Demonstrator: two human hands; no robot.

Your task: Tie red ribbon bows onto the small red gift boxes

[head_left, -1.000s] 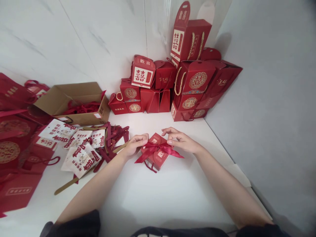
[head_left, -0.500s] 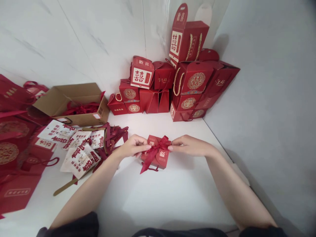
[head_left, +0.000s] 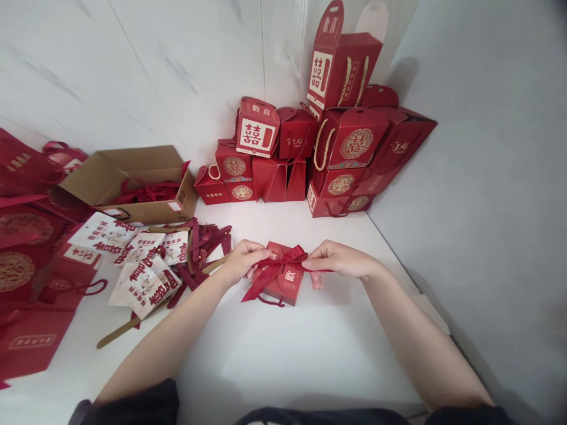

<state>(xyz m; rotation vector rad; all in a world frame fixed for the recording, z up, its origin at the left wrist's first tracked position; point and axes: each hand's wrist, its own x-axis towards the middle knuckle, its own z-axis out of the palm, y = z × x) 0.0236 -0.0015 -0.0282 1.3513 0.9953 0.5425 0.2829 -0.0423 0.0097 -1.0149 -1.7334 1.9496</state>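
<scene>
A small red gift box (head_left: 287, 284) with gold lettering lies on the white table (head_left: 283, 354) in front of me. A red satin ribbon (head_left: 271, 270) crosses its top in a bow, with one tail hanging toward me on the left. My left hand (head_left: 241, 260) pinches the ribbon's left loop. My right hand (head_left: 336, 261) pinches the right loop at the box's right edge. Both hands have their fingers closed on the ribbon.
A pile of finished red boxes and bags (head_left: 323, 147) fills the far corner. An open cardboard box (head_left: 128, 183) with red ribbons stands at the left. Red-and-white cards (head_left: 142, 265), loose ribbons (head_left: 208, 242) and flat red bags (head_left: 26, 265) lie on the left side.
The hands have drawn the ribbon loops apart over the box, tightening the bow. The box turned slightly, and the ribbon tail on the right was gathered in.
</scene>
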